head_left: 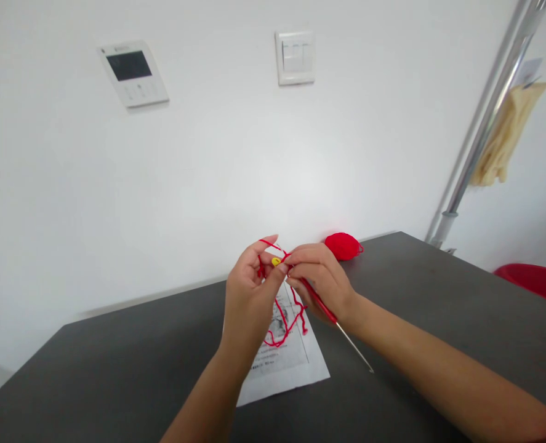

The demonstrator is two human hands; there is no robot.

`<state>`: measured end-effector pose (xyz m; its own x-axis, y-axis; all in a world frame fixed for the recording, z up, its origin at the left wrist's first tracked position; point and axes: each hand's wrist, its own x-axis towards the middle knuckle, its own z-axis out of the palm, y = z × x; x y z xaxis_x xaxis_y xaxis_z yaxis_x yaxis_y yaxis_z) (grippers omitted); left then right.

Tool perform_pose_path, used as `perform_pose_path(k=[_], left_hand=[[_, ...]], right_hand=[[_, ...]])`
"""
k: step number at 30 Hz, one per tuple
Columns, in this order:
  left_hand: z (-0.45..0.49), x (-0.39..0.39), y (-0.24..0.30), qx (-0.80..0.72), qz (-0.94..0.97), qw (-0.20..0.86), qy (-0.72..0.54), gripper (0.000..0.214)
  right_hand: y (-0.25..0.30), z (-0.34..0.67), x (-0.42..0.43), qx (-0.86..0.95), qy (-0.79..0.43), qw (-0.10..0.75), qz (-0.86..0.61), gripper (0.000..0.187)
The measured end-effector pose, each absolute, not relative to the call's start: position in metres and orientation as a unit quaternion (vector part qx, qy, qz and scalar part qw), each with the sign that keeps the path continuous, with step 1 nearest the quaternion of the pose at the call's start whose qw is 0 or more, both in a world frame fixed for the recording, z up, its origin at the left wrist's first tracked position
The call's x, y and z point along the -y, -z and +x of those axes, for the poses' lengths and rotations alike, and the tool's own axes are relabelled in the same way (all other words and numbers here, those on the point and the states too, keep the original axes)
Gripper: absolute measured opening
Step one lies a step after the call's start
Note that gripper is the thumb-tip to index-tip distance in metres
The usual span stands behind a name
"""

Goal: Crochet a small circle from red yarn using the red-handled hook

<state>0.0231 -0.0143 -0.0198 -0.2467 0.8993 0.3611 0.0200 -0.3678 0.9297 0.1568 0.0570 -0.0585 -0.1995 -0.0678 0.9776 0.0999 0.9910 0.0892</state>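
Observation:
Red yarn (281, 338) runs over the raised index finger of my left hand (249, 295), whose thumb and fingers pinch the strand near a small yellow stitch marker (276, 261). My right hand (323, 277) is closed around the red handle of a crochet hook (319, 300); its bare metal shaft points down and right, away from the yarn. The right fingertips meet the yarn close to the left thumb. Loose strands dangle below both hands, above a printed sheet of paper (295, 375). Fingers partly hide the worked piece.
A red ball of yarn (343, 246) lies on the dark table (138, 369) near the white wall. On the right are a metal pole (489, 123), hanging yellowish gloves (506, 138) and a red rounded object (531, 280). A wall panel (134, 72) and switch (295, 57) are above.

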Motion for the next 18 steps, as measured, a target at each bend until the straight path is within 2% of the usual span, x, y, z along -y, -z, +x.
perform_pose_path(k=[4, 8, 14, 18], left_hand=[[0.013, 0.015, 0.018, -0.528, 0.602, 0.145, -0.582, 0.036], [0.001, 0.012, 0.014, -0.548, 0.632, 0.039, -0.546, 0.032], [-0.004, 0.000, 0.020, -0.534, 0.675, -0.057, -0.505, 0.028], [-0.005, -0.003, 0.022, -0.533, 0.669, -0.042, -0.516, 0.024]], right_hand=[[0.050, 0.158, -0.048, 0.777, 0.033, 0.625, -0.071, 0.013], [0.041, 0.164, -0.044, 0.794, -0.006, 0.604, -0.067, 0.012], [0.035, 0.174, -0.042, 0.826, -0.072, 0.548, -0.110, 0.010], [0.029, 0.176, -0.038, 0.799, -0.224, 0.533, -0.167, 0.009]])
